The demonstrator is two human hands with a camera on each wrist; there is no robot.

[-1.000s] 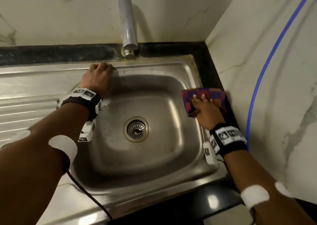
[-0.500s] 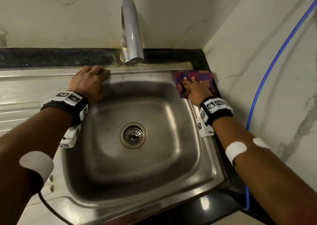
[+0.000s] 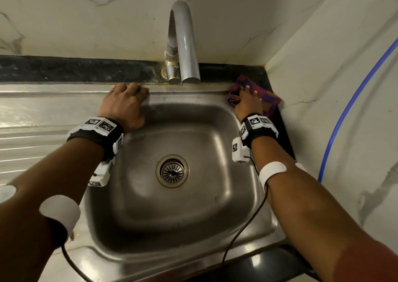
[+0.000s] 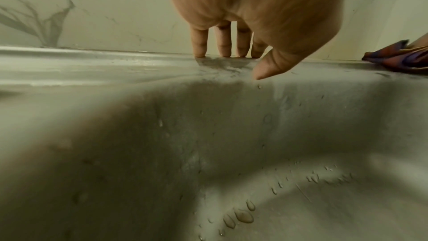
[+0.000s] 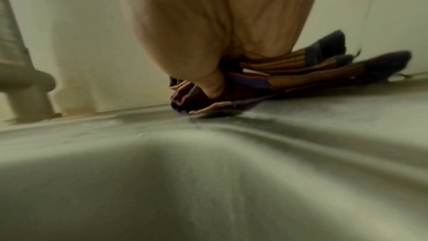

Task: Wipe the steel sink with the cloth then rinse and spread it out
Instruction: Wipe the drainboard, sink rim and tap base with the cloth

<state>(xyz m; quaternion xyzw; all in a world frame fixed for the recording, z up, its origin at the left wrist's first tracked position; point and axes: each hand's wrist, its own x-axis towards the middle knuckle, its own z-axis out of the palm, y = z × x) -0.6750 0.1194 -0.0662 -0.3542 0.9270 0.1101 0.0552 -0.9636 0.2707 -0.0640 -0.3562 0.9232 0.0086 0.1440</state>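
Note:
The steel sink (image 3: 193, 95) fills the head view, its basin wet with drops (image 4: 241, 215). A folded red-and-purple checked cloth (image 3: 269, 102) lies on the sink's back right corner, against the wall. My right hand (image 3: 247, 101) presses it down, fingers spread on top. In the right wrist view the thumb (image 5: 213, 87) is tucked into the folds of the cloth (image 5: 324, 72). My left hand (image 3: 127, 103) rests on the back rim left of the tap, its fingertips (image 4: 200, 47) on the steel and holding nothing.
A curved grey tap (image 3: 185, 45) rises at the back middle, its spout over the rim. The drain (image 3: 172, 171) sits in the basin's centre. A ribbed drainboard (image 3: 32, 135) lies to the left. A blue hose (image 3: 344, 114) runs down the right wall close to my right arm.
My right hand has slid the cloth along the right rim, away from me, into the back right corner. The left hand has stayed on the back rim.

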